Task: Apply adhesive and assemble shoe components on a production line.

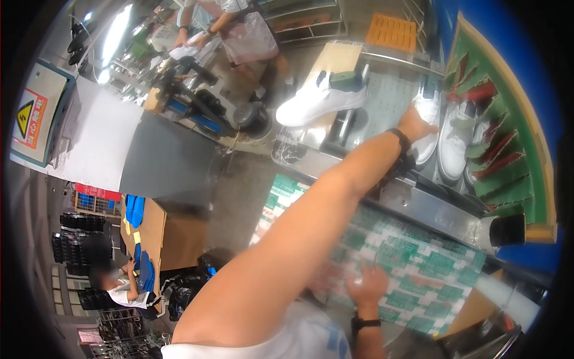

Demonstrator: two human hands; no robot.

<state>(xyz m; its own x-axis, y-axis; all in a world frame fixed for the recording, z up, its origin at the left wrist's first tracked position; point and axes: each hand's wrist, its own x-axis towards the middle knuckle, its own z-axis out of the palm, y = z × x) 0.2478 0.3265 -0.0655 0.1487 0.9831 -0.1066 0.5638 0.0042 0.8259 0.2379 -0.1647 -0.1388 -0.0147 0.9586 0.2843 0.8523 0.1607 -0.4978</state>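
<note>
My left arm stretches across to the upper right, and my left hand (pixel 415 124) is closed on a white sneaker (pixel 426 107) standing on a grey conveyor. Part of that shoe is hidden by my fingers. Just right of it is a second white sneaker (pixel 452 146), beside the slit curtain. Another white sneaker (pixel 323 103), with a dark green lining, rests farther left at the conveyor's side. Low in the view, my right hand (pixel 368 286) hovers over a green-and-white patterned sheet (pixel 412 263). Its fingers are apart, slightly blurred, with nothing plainly held.
A green curtain (pixel 520 161) with red-edged slits hangs in a wooden frame on the right. The metal conveyor edge (pixel 430 206) runs before me. An orange slatted rack (pixel 391 33) lies at the back. Co-workers stand behind and at a table (pixel 182 233) on the left.
</note>
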